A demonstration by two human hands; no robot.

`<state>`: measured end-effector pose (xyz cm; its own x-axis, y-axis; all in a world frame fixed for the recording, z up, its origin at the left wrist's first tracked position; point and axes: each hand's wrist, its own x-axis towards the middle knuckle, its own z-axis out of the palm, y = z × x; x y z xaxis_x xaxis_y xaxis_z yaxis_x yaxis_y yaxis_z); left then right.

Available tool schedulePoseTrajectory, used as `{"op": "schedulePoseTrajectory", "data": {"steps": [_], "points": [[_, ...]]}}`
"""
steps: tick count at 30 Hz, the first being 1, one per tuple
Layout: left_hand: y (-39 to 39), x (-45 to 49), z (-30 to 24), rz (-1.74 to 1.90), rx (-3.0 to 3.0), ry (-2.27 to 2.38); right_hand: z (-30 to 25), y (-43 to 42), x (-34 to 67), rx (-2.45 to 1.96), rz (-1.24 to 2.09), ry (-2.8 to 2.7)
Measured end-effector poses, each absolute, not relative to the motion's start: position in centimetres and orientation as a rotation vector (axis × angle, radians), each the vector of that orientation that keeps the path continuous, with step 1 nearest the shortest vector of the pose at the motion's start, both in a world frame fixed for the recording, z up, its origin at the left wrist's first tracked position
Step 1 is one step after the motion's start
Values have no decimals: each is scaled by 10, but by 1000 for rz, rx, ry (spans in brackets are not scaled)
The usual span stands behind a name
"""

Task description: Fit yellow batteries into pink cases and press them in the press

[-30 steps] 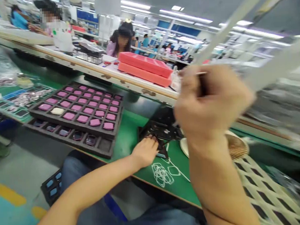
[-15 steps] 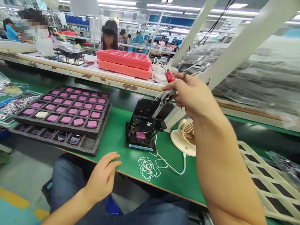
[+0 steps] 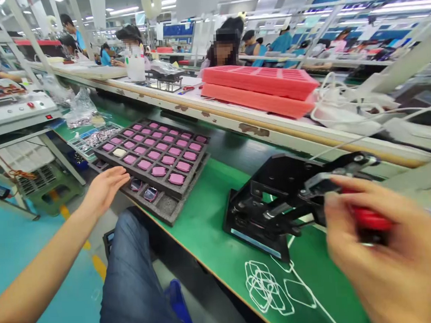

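My right hand [image 3: 390, 244], blurred by motion, is closed around the red handle [image 3: 371, 216] of a black lever press [image 3: 270, 197] on the green bench. The space under the press's upper plate is dark, and any piece there is hidden. My left hand [image 3: 104, 188] has its fingers stretched out and holds nothing. It hovers by the front left edge of a dark foam tray [image 3: 191, 181] filled with pink squarish pieces [image 3: 159, 171] and one cream piece [image 3: 119, 152]. Beneath it, a second foam tray [image 3: 163, 206] shows watch-like pieces with dark glassy faces [image 3: 150, 194].
Thin white ring gaskets [image 3: 265, 285] lie in a pile before the press, beside a white cable [image 3: 318, 302]. Red foam trays [image 3: 258, 86] are stacked on the raised shelf. Small parts fill a clear tray [image 3: 96, 138] at the left. Several people work beyond.
My right hand has brought the red handle down, and the press's upper part has lowered over the pink piece. My left hand has moved left to the trays. The view has turned left.
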<state>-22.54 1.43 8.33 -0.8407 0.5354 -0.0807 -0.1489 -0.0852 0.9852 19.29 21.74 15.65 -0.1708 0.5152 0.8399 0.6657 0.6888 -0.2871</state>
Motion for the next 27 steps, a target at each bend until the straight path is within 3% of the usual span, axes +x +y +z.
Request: {"op": "schedulePoseTrajectory", "data": {"steps": [3, 8, 11, 15, 21, 27], "points": [[30, -248, 96, 1881, 184, 1669, 144, 223, 201, -820, -307, -1890], [39, -275, 104, 1733, -29, 1604, 130, 191, 218, -1087, -531, -1828], [40, -286, 109, 1710, -86, 1587, 99, 157, 205, -1095, -297, -2143], [44, -290, 116, 1679, -124, 1599, 64, 144, 145, -783, 82, -2873], [33, -295, 116, 1653, -40, 1721, 59, 182, 76, -412, 28, -3121], [22, -357, 121, 1758, 161, 2262, 61, 192, 90, -240, -3, -3148]]}}
